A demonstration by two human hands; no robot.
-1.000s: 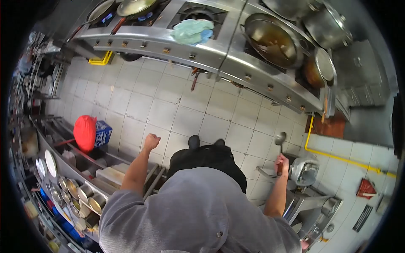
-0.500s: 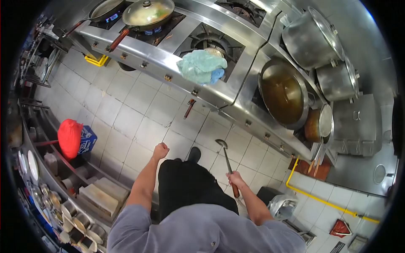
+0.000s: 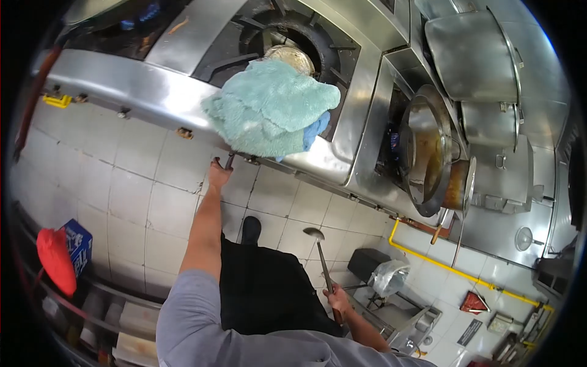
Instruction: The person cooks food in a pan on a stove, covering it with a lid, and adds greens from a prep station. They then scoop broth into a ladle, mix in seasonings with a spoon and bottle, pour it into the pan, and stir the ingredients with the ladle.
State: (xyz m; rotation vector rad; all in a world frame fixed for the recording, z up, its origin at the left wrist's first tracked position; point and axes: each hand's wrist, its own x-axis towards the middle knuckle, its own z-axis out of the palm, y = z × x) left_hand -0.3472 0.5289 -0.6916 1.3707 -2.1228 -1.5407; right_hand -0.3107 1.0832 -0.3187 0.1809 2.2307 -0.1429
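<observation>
My left hand (image 3: 220, 174) is closed at a dark handle (image 3: 230, 161) that juts out below the stove's front edge, under the towels. What this handle belongs to is hidden. Just above lies a pale green towel (image 3: 269, 107), draped over the stove edge and part of a burner, with a blue cloth (image 3: 316, 131) beneath its right side. Low at my right side, my right hand (image 3: 337, 298) grips a long ladle (image 3: 324, 264) by its wooden handle, the bowl pointing forward above the floor.
A wide wok of brown liquid (image 3: 425, 153) sits on the right burner, beside a smaller pot (image 3: 458, 185). Large steel pots (image 3: 471, 58) stand behind. A yellow pipe (image 3: 446, 267) runs along the right. A red bag (image 3: 56, 260) and blue box (image 3: 77, 244) are at left.
I have come closer to the stove and the towels. My left hand has reached forward to the handle under the towel. The ladle stays in my right hand.
</observation>
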